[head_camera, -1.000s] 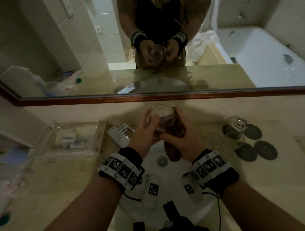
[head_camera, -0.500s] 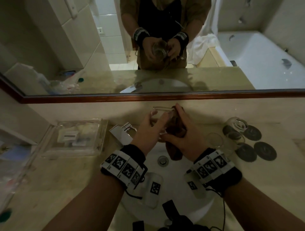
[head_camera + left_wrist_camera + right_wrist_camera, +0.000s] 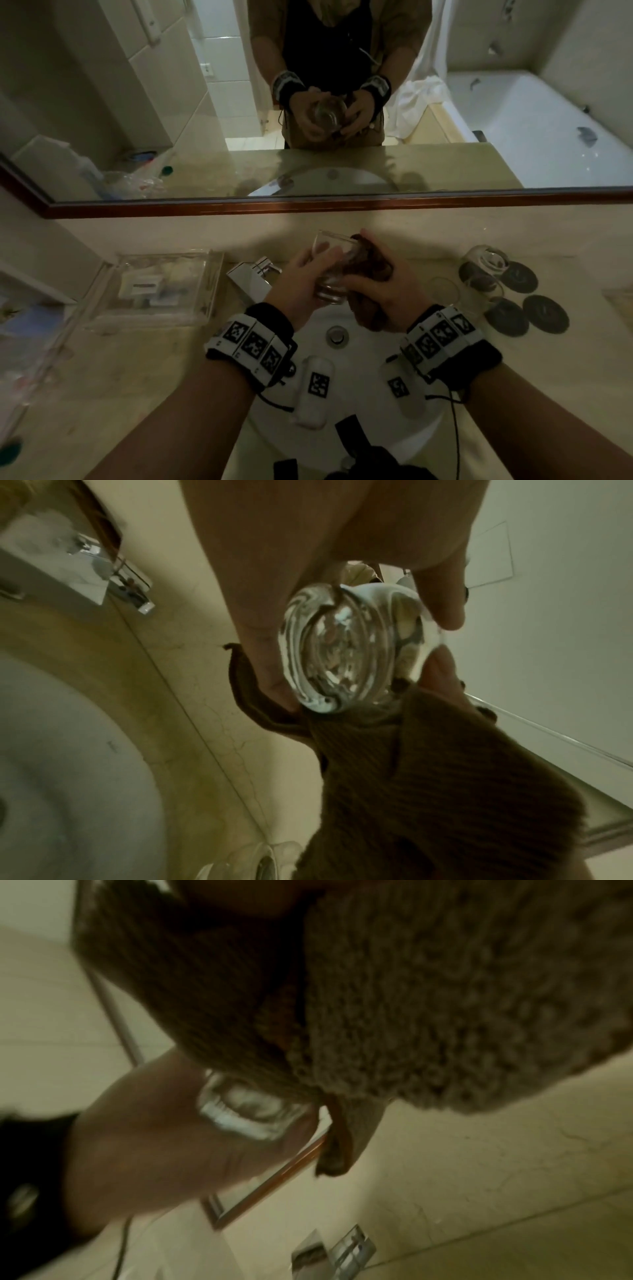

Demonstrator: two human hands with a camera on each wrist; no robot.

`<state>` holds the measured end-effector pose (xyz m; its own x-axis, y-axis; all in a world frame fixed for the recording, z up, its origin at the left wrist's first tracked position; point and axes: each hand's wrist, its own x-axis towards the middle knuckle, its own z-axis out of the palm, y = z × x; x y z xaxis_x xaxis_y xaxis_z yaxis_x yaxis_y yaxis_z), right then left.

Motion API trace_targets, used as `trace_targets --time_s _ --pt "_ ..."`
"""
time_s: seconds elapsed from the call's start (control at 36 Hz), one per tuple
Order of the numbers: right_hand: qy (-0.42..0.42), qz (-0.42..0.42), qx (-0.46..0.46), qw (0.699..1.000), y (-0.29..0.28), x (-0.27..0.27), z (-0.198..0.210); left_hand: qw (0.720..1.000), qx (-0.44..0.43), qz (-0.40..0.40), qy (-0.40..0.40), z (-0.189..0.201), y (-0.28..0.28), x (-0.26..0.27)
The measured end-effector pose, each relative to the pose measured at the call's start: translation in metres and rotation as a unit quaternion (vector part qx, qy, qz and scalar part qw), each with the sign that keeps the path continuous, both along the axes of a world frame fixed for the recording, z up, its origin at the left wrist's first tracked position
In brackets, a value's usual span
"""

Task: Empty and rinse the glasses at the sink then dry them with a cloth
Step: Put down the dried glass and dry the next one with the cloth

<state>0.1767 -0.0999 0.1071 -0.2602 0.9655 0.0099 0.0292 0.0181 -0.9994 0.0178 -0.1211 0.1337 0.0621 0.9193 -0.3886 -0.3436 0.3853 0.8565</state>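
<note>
Nearest in the head view, two forearms reach forward, each wrist wrapped in a black band with white square-patterned marker tiles. Under them lies the round white ceramic sink [image 3: 342, 377], smooth and glossy, with a metal drain at its middle, set in a beige, veined stone tabletop [image 3: 137, 377].

Above the basin the left hand [image 3: 301, 284] has its grip clamped round the clear round drinking glass [image 3: 334, 263], fingers curled along its wall; in the left wrist view the thick, rippled base of the glass [image 3: 346, 650] faces the camera. The glass is tilted, its rim pointing away towards the wall. The right hand [image 3: 380, 291] has its grip clamped on a brown ribbed, nubbly cloth [image 3: 368, 270], which is pressed against the right side of the glass and bunches down below the palm.

To the left stands a square chrome tap [image 3: 253, 277], and past it a clear plastic box [image 3: 154, 291] with small packets inside. To the right are more clear glasses [image 3: 484, 262] beside dark round coasters [image 3: 544, 313]. Farthest is a mirror in a reddish-brown wooden frame [image 3: 308, 205].
</note>
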Motion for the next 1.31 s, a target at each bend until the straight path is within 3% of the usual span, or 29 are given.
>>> trace_targets --time_s 0.17,0.28,0.39,0.5,0.64,0.75,1.08,1.22,1.31 --pt "-0.052 -0.196 0.037 0.978 0.018 0.013 0.019 0.999 0.019 -0.032 0.036 -0.001 -0.007 -0.013" --pt "-0.096 -0.246 0.084 0.961 0.030 0.011 0.028 0.992 0.046 -0.075 0.086 0.001 -0.010 -0.015" --pt "-0.120 -0.281 0.108 0.946 0.039 -0.001 0.031 0.975 0.086 -0.093 0.185 0.006 -0.008 -0.016" --pt "-0.161 -0.253 0.123 0.946 0.031 -0.010 0.039 0.946 0.132 -0.097 0.281 0.007 -0.006 -0.014" --pt "-0.126 -0.122 0.160 0.971 0.011 -0.020 0.041 0.948 0.148 -0.043 0.280 0.011 -0.005 -0.016" --pt "-0.027 -0.031 0.102 0.994 0.009 -0.017 0.035 0.946 0.155 -0.008 0.284 0.008 -0.003 -0.024" --pt "-0.109 -0.022 0.149 0.983 0.009 -0.011 0.029 0.928 0.163 0.004 0.336 0.007 -0.006 -0.028" --pt "-0.042 -0.001 0.017 0.999 0.006 -0.013 0.023 0.914 0.172 -0.020 0.368 0.008 -0.006 -0.028" --pt "-0.080 0.019 0.012 0.997 0.002 -0.022 0.020 0.905 0.187 -0.028 0.382 0.006 -0.008 -0.023"
